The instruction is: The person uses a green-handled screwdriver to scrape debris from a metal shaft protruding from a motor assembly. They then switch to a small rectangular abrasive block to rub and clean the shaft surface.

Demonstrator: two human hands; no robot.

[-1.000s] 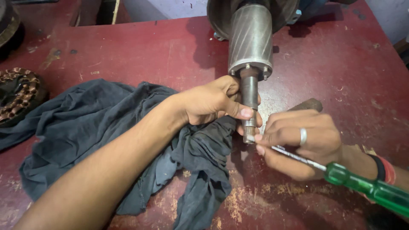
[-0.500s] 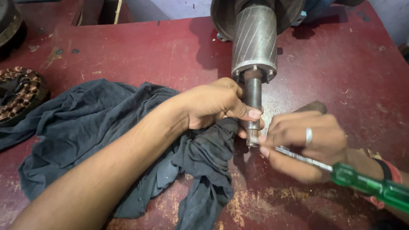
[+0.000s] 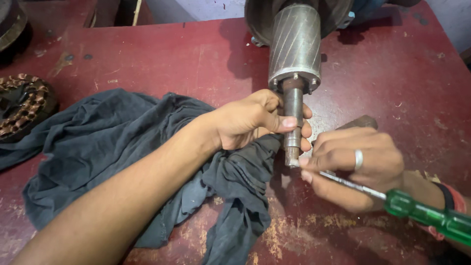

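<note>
A grey motor rotor (image 3: 295, 46) lies on the dark red table (image 3: 171, 59), its steel shaft (image 3: 293, 122) pointing toward me. My left hand (image 3: 250, 120) grips the shaft, thumb pressed on its near side. My right hand (image 3: 351, 164), with a ring on one finger, holds a screwdriver with a green handle (image 3: 431, 218). The screwdriver's metal blade runs under my fingers and its tip meets the end of the shaft. A dark grey cloth (image 3: 117, 147) lies bunched under my left wrist and forearm.
A round coil of copper windings (image 3: 19, 105) sits at the left edge. A brown wooden piece (image 3: 358, 122) shows behind my right hand. The rotor's far end sits inside a round metal housing (image 3: 260, 19) at the top.
The view has shifted slightly, so rotor and hands sit a little further right. My right hand keeps the screwdriver tip at the shaft end and my left hand stays on the shaft.
</note>
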